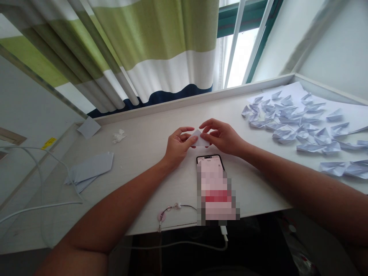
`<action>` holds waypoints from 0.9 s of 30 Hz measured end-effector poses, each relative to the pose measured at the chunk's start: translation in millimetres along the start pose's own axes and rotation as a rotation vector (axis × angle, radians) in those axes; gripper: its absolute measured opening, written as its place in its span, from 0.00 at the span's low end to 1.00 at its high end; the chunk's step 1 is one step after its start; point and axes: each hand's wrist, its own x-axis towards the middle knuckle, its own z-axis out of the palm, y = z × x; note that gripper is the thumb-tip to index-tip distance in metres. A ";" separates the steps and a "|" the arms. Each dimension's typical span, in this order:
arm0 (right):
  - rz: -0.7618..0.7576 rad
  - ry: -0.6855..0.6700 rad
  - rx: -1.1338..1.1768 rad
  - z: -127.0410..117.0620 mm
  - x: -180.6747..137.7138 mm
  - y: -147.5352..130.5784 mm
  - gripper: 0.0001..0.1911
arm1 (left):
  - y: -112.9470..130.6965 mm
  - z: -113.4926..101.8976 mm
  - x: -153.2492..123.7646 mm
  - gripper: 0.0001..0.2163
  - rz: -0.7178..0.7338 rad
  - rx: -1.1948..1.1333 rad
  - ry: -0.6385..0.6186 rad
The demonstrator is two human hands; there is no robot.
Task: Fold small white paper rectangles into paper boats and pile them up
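Pale wooden desk [149, 153] against a window, with a striped green, white and navy curtain [149, 50] hanging behind it. Person seated at the desk, both forearms reaching in over the near edge.

Left hand [177, 145]: fingers curled, thumb and fingertips pinching the left side of a small folded white paper [199, 138]. Right hand [222, 136]: fingers bent down onto the paper's right side, thumb underneath. The paper is held between both hands just above the desk, near mid-desk, directly behind a phone [214, 184] lying flat with its screen lit. A white cable [201, 245] runs from the phone's near end off the desk edge.

Right of the hands: a spread of many small folded paper pieces [299, 122], lying on loose white sheets toward the far right corner.

Left of the hands: a stack of flat paper sheets [92, 168], a crumpled scrap [119, 136], and a single square sheet [88, 127] at the back edge.
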 end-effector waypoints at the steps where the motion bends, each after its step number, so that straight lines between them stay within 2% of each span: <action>1: -0.042 -0.007 -0.047 -0.5 -0.2 -1.6 0.15 | -0.7 0.1 0.0 0.20 0.019 0.005 0.024; 5: -0.168 -0.110 -0.142 -3.4 -0.5 -7.1 0.14 | -1.4 0.0 0.4 0.18 0.072 0.001 0.083; 10: -0.143 -0.098 -0.118 -7.0 -0.3 -7.2 0.14 | -0.5 0.5 0.5 0.17 0.091 -0.021 0.111; 15: -0.129 -0.040 -0.116 -7.9 -0.2 -5.4 0.13 | -1.0 0.5 0.8 0.14 0.096 -0.027 0.054; 21: -0.140 -0.018 -0.131 -10.0 1.8 -4.3 0.14 | -0.9 -2.6 0.9 0.22 0.095 -0.007 -0.017; 27: -0.112 0.015 -0.176 -13.1 3.6 -2.8 0.17 | 2.4 -1.9 -1.0 0.25 0.046 -0.009 -0.072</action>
